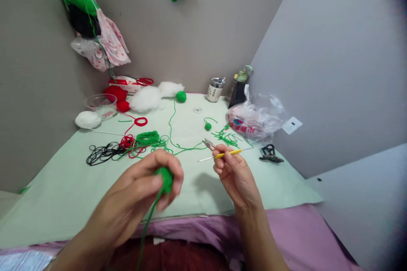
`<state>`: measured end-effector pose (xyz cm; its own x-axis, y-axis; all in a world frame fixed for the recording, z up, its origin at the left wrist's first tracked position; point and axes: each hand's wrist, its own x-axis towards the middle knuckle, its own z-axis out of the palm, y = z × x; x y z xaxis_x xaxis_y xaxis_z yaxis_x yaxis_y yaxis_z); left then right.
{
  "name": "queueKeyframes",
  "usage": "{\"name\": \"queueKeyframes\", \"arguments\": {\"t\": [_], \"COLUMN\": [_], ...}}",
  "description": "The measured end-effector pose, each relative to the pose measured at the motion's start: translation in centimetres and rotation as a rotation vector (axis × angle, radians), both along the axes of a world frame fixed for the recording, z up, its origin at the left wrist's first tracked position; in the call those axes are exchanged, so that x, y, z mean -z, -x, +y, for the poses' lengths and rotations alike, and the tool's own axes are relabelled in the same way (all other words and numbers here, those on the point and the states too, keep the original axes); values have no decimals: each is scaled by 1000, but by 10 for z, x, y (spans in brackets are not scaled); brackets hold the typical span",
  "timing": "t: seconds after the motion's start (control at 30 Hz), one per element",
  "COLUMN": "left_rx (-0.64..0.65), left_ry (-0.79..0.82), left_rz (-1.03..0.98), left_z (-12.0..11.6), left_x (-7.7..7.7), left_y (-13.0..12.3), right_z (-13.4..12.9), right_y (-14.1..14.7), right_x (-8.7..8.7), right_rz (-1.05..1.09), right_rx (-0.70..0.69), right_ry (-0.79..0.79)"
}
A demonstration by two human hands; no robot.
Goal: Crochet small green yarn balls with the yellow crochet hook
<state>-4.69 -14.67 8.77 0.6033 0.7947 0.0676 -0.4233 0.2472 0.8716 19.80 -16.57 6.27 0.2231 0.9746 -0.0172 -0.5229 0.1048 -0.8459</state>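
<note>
My left hand point(140, 190) is closed around a small green crocheted ball point(166, 180), and a strand of green yarn point(149, 216) trails from it down past the table edge. Between thumb and fingers of my right hand point(233, 169) is a crochet hook point(234, 153) with a yellow grip, its thin metal end pointing left. Just beyond those fingers lie small thread snips point(209, 144), partly hidden by the hand. A tiny green ball point(207, 126) with a yarn tail rests farther back.
Tangled green yarn point(149, 139), black cord point(104, 153) and red yarn point(127, 140) lie left. White stuffing point(146, 99), a clear tub point(106, 110) and a green ball point(181, 96) stand behind. Right are green scraps point(229, 137), a plastic bag point(254, 116), a black claw clip point(270, 153) and a pen tin point(214, 90).
</note>
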Motion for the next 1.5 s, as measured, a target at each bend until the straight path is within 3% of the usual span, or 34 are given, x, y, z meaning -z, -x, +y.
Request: {"name": "queueKeyframes", "arguments": {"t": [0.1, 0.27, 0.5, 0.83, 1.5], "left_rx": [-129, -159, -113, -95, -79], "left_ry": [104, 197, 221, 222, 209], "left_rz": [20, 11, -47, -46, -23], "left_z": [12, 14, 11, 12, 10], "left_x": [-5, 8, 9, 10, 10], "left_y": [-25, -44, -46, -46, -46], "right_z": [0, -1, -7, -10, -14], "right_y": [7, 19, 31, 41, 39], "right_x": [-3, -3, -3, -5, 0], "right_rz": [43, -40, -193, -182, -275], "right_rx": [12, 68, 166, 138, 208], "right_ry": [9, -45, -141, -203, -190]}}
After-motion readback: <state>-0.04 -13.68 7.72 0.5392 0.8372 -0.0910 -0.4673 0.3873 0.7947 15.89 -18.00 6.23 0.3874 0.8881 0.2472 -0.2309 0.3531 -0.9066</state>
